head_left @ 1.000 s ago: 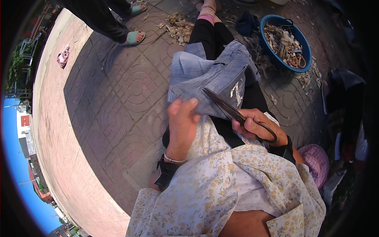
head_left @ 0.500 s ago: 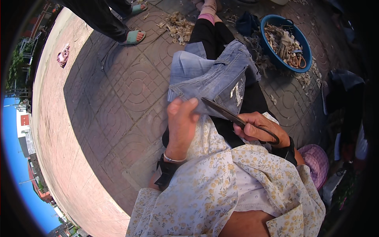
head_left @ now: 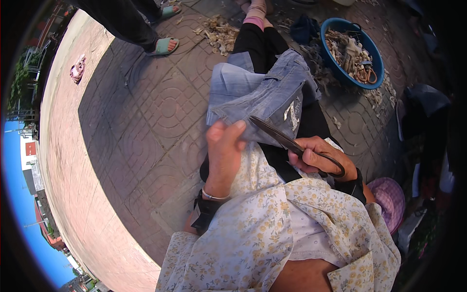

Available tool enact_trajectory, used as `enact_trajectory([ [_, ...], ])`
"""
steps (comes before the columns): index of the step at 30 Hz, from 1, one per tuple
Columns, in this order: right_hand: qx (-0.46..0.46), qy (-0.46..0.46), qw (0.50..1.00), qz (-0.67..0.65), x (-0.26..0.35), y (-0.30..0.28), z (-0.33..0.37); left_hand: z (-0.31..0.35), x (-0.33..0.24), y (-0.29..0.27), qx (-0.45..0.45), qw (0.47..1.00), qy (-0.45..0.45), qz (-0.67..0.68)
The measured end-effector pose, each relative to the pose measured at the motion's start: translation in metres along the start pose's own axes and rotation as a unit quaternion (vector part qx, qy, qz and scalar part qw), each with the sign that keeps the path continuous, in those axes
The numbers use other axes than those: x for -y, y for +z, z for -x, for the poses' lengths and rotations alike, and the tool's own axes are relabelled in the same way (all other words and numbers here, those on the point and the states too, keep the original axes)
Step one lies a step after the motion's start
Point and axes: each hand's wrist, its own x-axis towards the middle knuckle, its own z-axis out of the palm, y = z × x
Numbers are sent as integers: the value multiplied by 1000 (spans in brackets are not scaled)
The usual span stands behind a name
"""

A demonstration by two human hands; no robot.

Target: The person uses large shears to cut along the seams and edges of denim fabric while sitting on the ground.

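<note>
Across my outstretched legs lies a pair of faded blue denim jeans (head_left: pixel 265 100), with a pale frayed patch on its right part. My left hand (head_left: pixel 224 151) is closed at the near edge of the denim, thumb pressed against the fingers, pinching the cloth. A pair of dark metal scissors (head_left: pixel 278 135) is gripped in my right hand (head_left: pixel 318 155), one handle loop showing past the fingers. Their blades point up and left over the denim, tips just right of my left thumb. The blades look closed or nearly so.
A blue plastic basin (head_left: pixel 378 80) full of cloth scraps stands at the far right. More scraps (head_left: pixel 219 36) are strewn on the paving (head_left: pixel 165 107). Another person's sandalled foot (head_left: pixel 165 45) is at far left. A pink checked hat (head_left: pixel 387 202) lies by my right elbow.
The scissors have tilted slightly, their tips a little higher. My left hand and the jeans stay nearly where they were.
</note>
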Motion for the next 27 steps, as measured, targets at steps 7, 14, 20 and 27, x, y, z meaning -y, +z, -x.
enact_trajectory([
  [7, 11, 10, 1000, 3, -1, -1, -1, -1, 1, -1, -5, 1000, 7, -1],
  [14, 12, 10, 1000, 6, -4, -2, -2, -1, 3, -5, -4, 999, 23, -26],
  [20, 15, 13, 1000, 18, -2, -3, -2, 0, 1, -6, -14, 991, 58, -118],
  [27, 25, -2, 1000, 8, -2, -2, -4, 3, -2, -5, -18, 991, 41, -129],
])
